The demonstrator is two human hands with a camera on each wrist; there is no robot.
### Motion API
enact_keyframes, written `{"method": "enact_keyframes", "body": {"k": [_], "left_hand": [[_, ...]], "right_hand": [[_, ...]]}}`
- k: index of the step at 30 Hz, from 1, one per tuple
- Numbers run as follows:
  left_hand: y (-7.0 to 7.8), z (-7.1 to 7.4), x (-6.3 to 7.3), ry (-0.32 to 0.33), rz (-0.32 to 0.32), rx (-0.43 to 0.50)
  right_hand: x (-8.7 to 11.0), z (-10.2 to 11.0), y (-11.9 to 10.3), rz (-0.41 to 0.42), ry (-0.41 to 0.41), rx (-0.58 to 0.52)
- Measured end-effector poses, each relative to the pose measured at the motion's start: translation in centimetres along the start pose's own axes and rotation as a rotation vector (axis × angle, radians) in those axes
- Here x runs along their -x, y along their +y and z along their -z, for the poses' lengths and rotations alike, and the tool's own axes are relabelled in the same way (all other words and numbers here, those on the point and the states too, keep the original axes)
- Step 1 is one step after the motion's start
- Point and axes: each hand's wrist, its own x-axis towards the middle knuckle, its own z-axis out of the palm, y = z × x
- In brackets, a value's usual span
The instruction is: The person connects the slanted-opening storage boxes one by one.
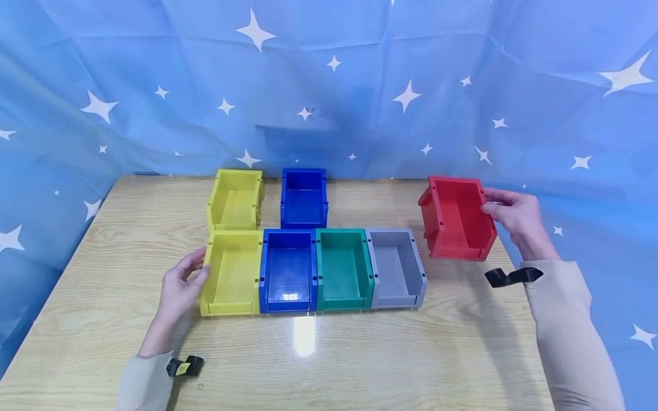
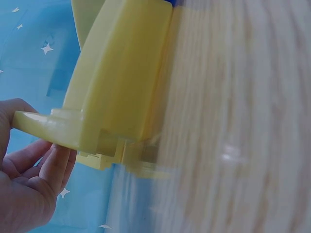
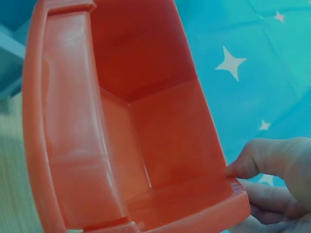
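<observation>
Looks like smooth moulded plastic in the red bin (image 1: 458,220), front yellow bin (image 1: 235,271), green bin (image 1: 343,267) and grey bin (image 1: 393,265), with a glossy gleam inside the front blue bin (image 1: 289,268). Shows wood grain under a shiny finish on the table (image 1: 380,365), and creased, cloth-like material in the starry backdrop (image 1: 354,85).

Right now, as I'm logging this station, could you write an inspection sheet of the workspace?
Surface: wood-grain table with glare
Job's things: front yellow bin, front blue bin, green bin and grey bin in one row; rear yellow bin and rear blue bin behind it; red bin, tilted, at the right
Clutter: nothing seen
Left hand: grips the front yellow bin's left side
Right hand: holds the red bin's right side
Cables: nothing seen
Surroundings: blue star-patterned cloth behind and at both sides
</observation>
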Motion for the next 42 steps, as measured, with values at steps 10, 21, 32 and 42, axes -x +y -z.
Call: {"method": "enact_keyframes", "body": {"k": [10,21,32,42], "left_hand": [[2.5,-0.3,0.4,-0.006,0.012,-0.025],[2.9,-0.6,0.4,0.017,0.002,-0.057],[4.0,-0.7,0.5,0.019,-0.003,-0.075],[0.7,-0.2,0.0,0.018,-0.001,-0.058]], "right_hand": [[2.4,0.2,2.6,-0.003,-0.036,0.049],[3.6,-0.6,4.8,0.096,-0.04,-0.099],[4.5,-1.2,5.3,0.077,-0.04,-0.055],[3.8,-1.7,5.3,0.111,-0.076,-0.032]]}}
